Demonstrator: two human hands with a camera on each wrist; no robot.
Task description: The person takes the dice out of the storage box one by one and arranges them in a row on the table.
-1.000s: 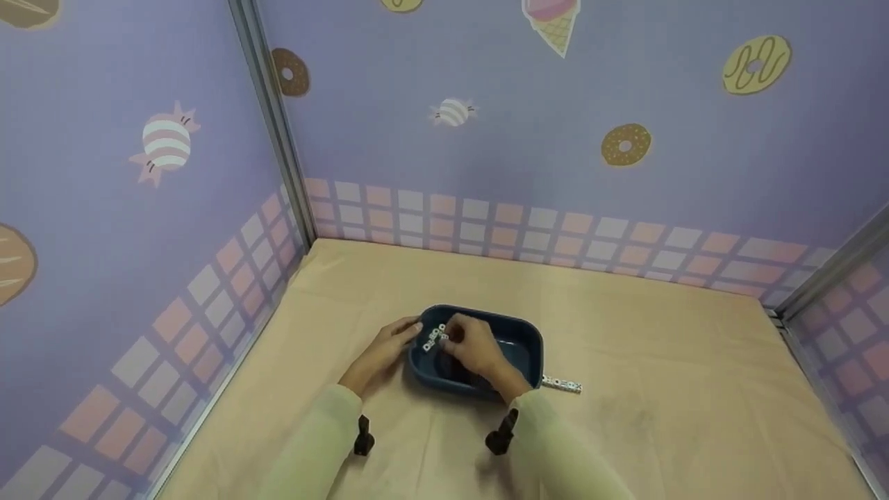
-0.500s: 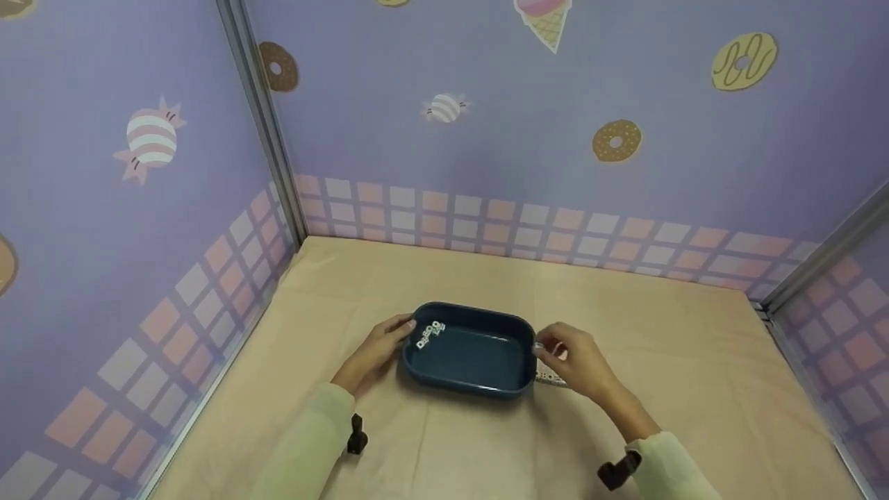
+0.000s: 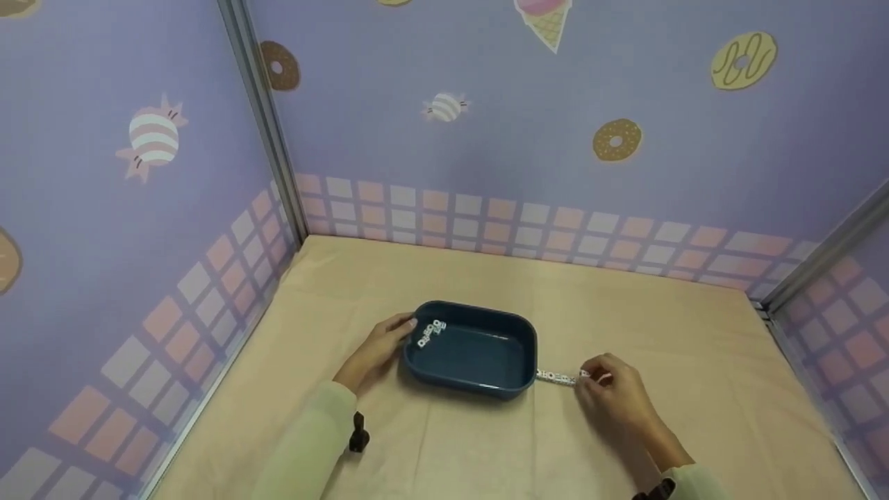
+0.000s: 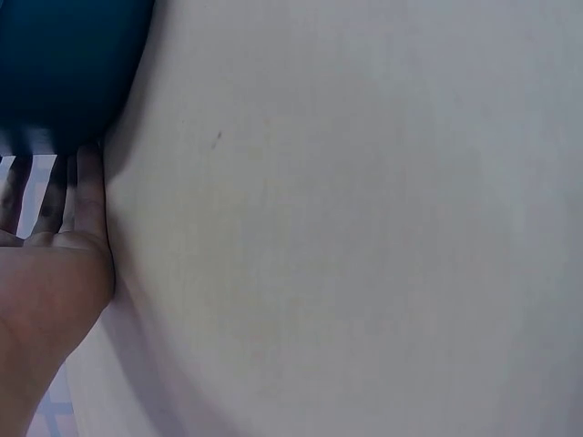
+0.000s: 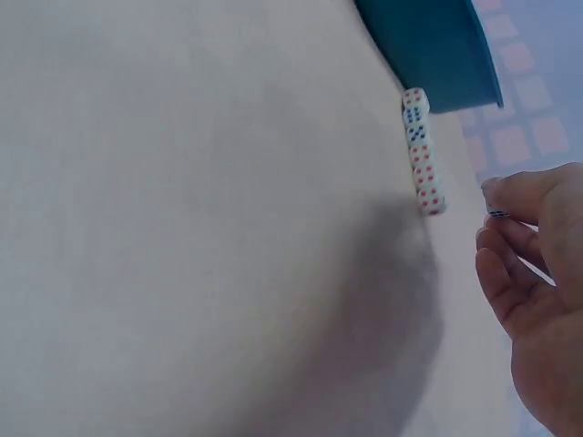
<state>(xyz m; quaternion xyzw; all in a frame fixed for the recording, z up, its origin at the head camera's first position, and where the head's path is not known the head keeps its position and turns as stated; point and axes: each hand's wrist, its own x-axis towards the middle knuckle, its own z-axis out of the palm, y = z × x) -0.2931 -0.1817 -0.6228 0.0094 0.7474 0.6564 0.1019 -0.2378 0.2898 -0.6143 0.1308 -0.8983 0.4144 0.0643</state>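
A dark blue rectangular dish (image 3: 472, 354) sits on the cloth, with several white dice (image 3: 427, 335) clustered inside its left end. My left hand (image 3: 378, 347) holds the dish's left side, thumb over the rim; in the left wrist view its fingers (image 4: 89, 196) lie along the outside wall. Right of the dish, several white dice with red and blue pips form a straight row (image 5: 419, 150). Between thumb and fingertips, my right hand (image 3: 621, 392) pinches one die (image 5: 496, 213), mostly covered by the fingers, just beyond the row's right end.
A pale beige cloth (image 3: 347, 278) covers the table. Purple walls (image 3: 347, 104) printed with sweets enclose it at the back and sides, joined by metal posts (image 3: 267, 118).
My right hand has left the dish carrying a die and moved rightward to the far end of the dice row. The left hand stays at the dish's left side.
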